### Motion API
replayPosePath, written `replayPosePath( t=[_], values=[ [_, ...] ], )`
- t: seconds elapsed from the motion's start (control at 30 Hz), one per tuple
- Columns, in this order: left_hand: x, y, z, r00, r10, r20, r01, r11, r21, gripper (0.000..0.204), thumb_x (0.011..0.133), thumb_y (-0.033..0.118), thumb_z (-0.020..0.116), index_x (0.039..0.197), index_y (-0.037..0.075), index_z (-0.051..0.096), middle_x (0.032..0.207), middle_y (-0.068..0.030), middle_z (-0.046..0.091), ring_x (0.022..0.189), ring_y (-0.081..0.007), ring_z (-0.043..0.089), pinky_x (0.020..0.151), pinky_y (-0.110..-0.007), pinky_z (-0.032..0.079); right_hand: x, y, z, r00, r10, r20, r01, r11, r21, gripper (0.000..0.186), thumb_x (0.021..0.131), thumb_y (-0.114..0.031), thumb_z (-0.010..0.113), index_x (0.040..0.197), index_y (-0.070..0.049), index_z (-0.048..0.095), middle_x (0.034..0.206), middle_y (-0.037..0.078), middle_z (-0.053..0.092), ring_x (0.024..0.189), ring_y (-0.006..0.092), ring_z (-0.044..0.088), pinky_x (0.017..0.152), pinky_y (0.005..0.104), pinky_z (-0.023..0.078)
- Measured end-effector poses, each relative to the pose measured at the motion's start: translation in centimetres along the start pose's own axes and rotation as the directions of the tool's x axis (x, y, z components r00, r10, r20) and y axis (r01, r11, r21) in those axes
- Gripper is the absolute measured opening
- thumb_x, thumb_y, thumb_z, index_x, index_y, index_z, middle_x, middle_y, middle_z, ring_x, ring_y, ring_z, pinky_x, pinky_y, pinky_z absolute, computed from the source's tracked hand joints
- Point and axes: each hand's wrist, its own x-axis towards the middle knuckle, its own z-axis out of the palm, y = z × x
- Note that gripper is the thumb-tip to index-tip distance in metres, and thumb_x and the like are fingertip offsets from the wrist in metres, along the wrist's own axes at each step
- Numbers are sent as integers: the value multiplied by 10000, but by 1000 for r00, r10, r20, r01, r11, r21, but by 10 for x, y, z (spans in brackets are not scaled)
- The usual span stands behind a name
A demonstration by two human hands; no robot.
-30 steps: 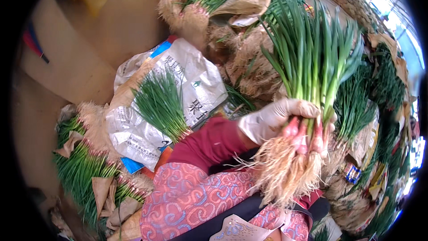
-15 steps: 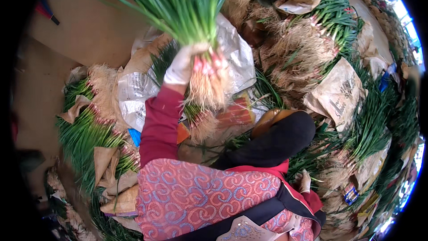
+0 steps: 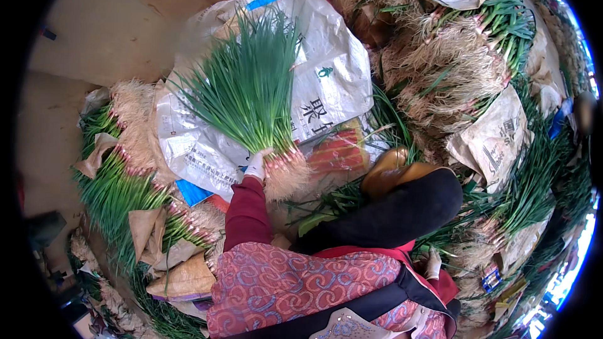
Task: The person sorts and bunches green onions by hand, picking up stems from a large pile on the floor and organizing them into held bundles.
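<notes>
My left hand (image 3: 256, 165), in a white glove, grips a bunch of green onions (image 3: 245, 94) by its pale lower stems, near the pink bulbs and roots. The long leaves lie over a white printed sack (image 3: 333, 63). My right hand (image 3: 433, 265), also gloved, is low on the right beside loose green leaves, fingers curled; whatever it grips is too small to make out.
Bundles of onions lie in piles at left (image 3: 125, 194), upper right (image 3: 452, 63) and far right (image 3: 521, 201), among brown paper wrappings (image 3: 477, 138). My dark-trousered leg (image 3: 402, 207) and tan boot (image 3: 384, 169) cross the middle. A brown board (image 3: 113, 25) is upper left.
My left hand has swung the bunch leftward from the right and then lowered it onto the white sack. My right hand stays low on the right, as half a second ago.
</notes>
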Motion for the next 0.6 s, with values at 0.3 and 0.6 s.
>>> replayPosePath(
  t=[0.3,0.6],
  values=[
    [5,-17,-12,829,387,-404,-323,921,219,629,659,129,787,1191,-10,480,1058,-128,571,779,-189,570,630,-298,480,-10,-73,12,995,71,64,-72,997,11,312,894,-257,551,1144,-71,540,872,102,589,685,194,572,583,311,490],
    [-30,-34,68,436,810,392,-615,-50,787,657,728,198,626,1321,50,386,1310,-190,417,1235,-348,372,1044,-412,287,-3,-60,8,985,108,135,-93,990,-109,285,870,-266,582,1078,-73,563,864,110,589,697,199,579,604,320,500]
  ],
)
